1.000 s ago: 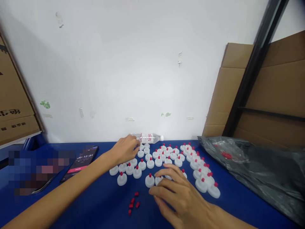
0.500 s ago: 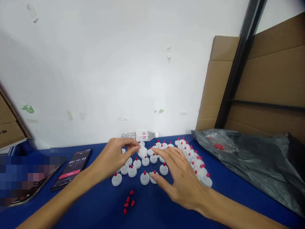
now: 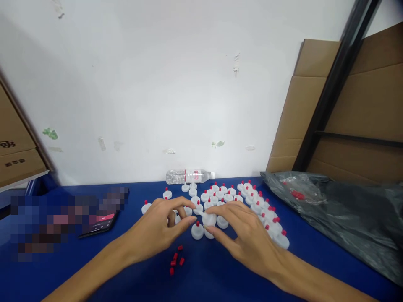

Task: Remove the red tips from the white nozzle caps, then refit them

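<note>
A white nozzle cap (image 3: 209, 219), its bare spout tilted toward the left, sits between the thumb and fingers of my right hand (image 3: 247, 233). Just left of the spout is my left hand (image 3: 157, 226), thumb and forefinger apart with nothing seen between them; its other fingers curl underneath. Several white nozzle caps with red tips (image 3: 197, 231) stand around and behind both hands, some partly hidden by them. Toward the back, two white caps (image 3: 185, 187) have spouts without red. Several loose small red tips (image 3: 173, 263) lie on the blue table in front of my left hand.
A clear bottle (image 3: 189, 176) lies against the wall at the back. To the right is a dark plastic bag (image 3: 340, 214) with a clear bag of red pieces (image 3: 297, 195) on it. A phone (image 3: 99, 224) rests at the left; cardboard (image 3: 289, 113) leans behind.
The white nozzle cap has passed from my left hand to my right. My left hand has come nearer and lower, its fingers parted. The view has shifted slightly.
</note>
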Tool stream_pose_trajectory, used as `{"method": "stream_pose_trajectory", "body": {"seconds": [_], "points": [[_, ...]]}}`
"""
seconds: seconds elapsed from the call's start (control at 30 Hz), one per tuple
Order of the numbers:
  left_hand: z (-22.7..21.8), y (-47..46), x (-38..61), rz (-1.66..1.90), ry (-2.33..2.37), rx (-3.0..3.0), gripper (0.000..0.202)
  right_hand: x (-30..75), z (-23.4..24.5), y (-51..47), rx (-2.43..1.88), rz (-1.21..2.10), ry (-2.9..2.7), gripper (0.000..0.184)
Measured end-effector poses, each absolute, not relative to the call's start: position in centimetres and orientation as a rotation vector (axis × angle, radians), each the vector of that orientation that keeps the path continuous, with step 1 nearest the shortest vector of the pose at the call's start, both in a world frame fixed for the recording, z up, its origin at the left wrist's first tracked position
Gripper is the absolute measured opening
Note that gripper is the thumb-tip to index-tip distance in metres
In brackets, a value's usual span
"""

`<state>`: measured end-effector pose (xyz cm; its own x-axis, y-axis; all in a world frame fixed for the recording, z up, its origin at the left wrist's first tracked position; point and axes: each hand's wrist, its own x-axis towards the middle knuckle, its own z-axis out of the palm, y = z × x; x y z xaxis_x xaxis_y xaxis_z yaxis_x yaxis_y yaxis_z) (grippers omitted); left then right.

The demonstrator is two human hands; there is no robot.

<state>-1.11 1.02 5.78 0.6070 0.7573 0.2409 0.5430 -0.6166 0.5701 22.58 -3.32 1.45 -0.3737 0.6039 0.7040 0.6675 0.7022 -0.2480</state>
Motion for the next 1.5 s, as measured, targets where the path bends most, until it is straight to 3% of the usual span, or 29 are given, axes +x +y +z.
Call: {"method": "stream_pose_trajectory", "body": {"seconds": [0.2,0.4,0.83,1.2,1.5], "points": [[5.7,1.6,-2.9,0.283,0.989,2.591,0.008,22.6,1.5,-3.5,-0.965,-0.12,-2.105,0.019],[5.0,1.6,-2.6,0.139,0.985,2.559,0.009,22.5,1.3,-3.5,-0.956,-0.115,-2.129,0.021],[4.7,1.7,-1.1,0.874,0.88,2.528,0.016,22.6,1.6,-3.6,-0.985,-0.128,-2.186,0.032],[5.0,1.5,-1.2,0.788,0.714,2.523,0.022,22.8,1.0,-3.6,-0.921,-0.12,-2.135,0.035],[4.6,1.0,-0.5,0.809,0.897,2.345,0.014,22.9,0.7,-3.2,-0.732,-0.066,-2.117,0.043]]}}
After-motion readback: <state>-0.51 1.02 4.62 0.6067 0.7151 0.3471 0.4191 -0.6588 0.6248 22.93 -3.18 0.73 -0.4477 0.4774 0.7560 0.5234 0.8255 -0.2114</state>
